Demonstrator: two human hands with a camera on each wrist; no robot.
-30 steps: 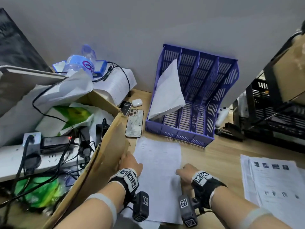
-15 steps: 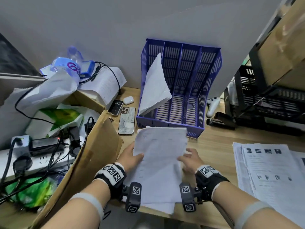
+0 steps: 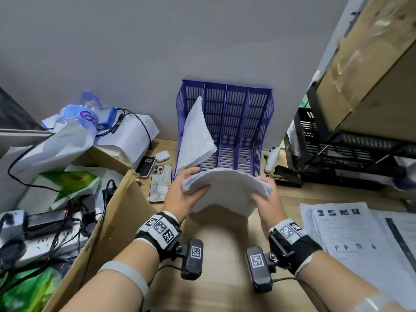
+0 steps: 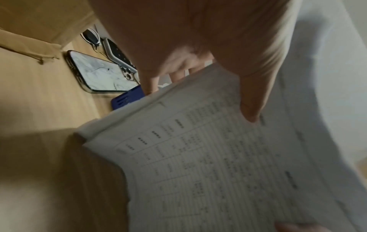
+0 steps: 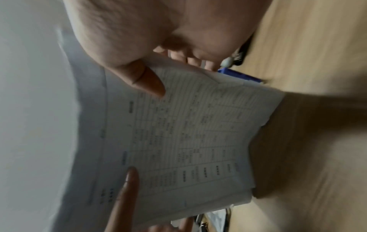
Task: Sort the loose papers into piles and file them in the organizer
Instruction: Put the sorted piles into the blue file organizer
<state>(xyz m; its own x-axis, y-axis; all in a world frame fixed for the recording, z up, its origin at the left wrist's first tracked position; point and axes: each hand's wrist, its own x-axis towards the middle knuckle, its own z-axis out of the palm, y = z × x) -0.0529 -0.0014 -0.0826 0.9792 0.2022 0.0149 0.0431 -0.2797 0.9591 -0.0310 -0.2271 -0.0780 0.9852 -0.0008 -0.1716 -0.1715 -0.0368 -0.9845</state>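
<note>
Lifted off the desk (image 3: pixel 220 266) since a second ago, the stack of papers (image 3: pixel 225 190) now hangs before the purple organizer (image 3: pixel 227 122) at the back edge. Left hand (image 3: pixel 182 194) and right hand (image 3: pixel 265 199) each clamp a side, thumbs on top, bowing the printed sheets upward, probably to square them for a slot beside the filed sheet (image 3: pixel 195 138).
</note>
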